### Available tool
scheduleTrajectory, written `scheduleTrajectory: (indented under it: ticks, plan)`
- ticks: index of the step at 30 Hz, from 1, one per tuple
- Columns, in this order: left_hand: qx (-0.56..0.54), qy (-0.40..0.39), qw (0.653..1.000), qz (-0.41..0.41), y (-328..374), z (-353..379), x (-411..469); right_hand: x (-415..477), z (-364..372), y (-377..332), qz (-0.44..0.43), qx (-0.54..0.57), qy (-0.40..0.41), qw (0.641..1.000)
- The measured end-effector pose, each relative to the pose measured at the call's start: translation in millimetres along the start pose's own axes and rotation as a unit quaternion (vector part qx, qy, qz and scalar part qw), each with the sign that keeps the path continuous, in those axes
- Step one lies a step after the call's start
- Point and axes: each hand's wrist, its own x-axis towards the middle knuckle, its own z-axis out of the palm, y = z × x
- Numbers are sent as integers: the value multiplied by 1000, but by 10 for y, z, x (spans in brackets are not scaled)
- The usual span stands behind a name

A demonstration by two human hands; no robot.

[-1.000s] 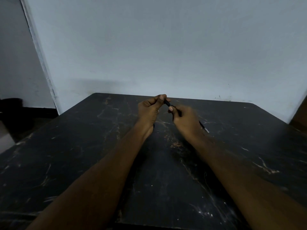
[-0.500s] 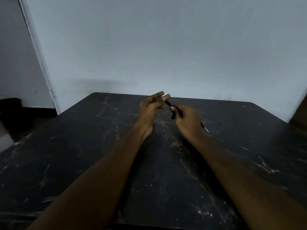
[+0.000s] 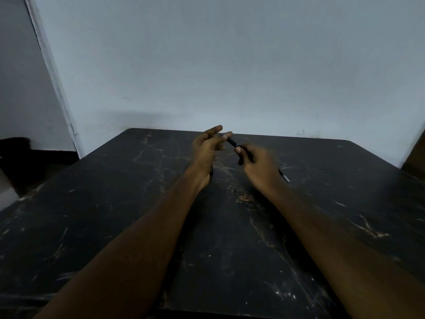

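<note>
A slim dark pen [image 3: 232, 142] is held above the black marble table [image 3: 115, 203], slanting from upper left to lower right. My right hand [image 3: 257, 166] grips its barrel with curled fingers, and the pen's silvery rear end [image 3: 284, 176] sticks out behind that hand. My left hand [image 3: 207, 150] is beside it with fingers spread and mostly straight. Its thumb tip touches the pen's front end. A small dark shape shows at the heel of my left hand; I cannot tell what it is.
A pale wall [image 3: 230, 65] rises right behind the table's far edge. A white door frame [image 3: 53, 77] runs down at the left, with a dark floor area and objects below it. A brown edge [image 3: 416, 155] stands at the far right.
My left hand went from curled fingers gripping the pen's front end to spread, straighter fingers that only touch it. My right hand kept its grip and barely moved.
</note>
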Motion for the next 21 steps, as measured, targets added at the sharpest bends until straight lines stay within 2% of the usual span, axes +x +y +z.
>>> scheduleTrajectory:
  ticks: [5, 15, 21]
  plan:
    - [-8, 11, 999, 31, -20, 3, 9, 14, -7, 24, -3, -12, 9, 1000]
    - [-10, -28, 999, 15, 0, -7, 33, 12, -6, 27, -18, 2, 15, 1000]
    - [-24, 12, 999, 39, -50, -5, 41, 13, 13, 34, -24, -6, 8, 1000]
